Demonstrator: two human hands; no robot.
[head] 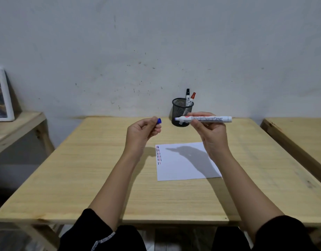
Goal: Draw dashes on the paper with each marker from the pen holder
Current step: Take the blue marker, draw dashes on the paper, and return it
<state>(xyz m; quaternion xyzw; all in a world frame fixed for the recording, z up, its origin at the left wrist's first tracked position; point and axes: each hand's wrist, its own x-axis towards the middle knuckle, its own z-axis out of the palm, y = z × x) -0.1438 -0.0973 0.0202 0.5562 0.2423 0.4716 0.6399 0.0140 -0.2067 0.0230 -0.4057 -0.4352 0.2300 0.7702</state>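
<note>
My right hand [210, 131] holds a white board marker [206, 119] level above the table, its uncapped tip pointing left. Pinched in my left hand [143, 131] is the marker's blue cap [159, 121], a short gap away from the tip. Below the hands lies a white sheet of paper [185, 165] with short columns of black and red dashes [158, 154] along its left edge. At the back of the table stands a black mesh pen holder [181, 109], partly behind the marker, with a black-capped marker [187, 95] and a red-capped marker [192, 97] upright in it.
The wooden table [83, 169] runs to the grey wall. A second wooden table [300, 140] sits at the right. A lower wooden table on the left carries a white picture frame [2, 96] leaning on the wall.
</note>
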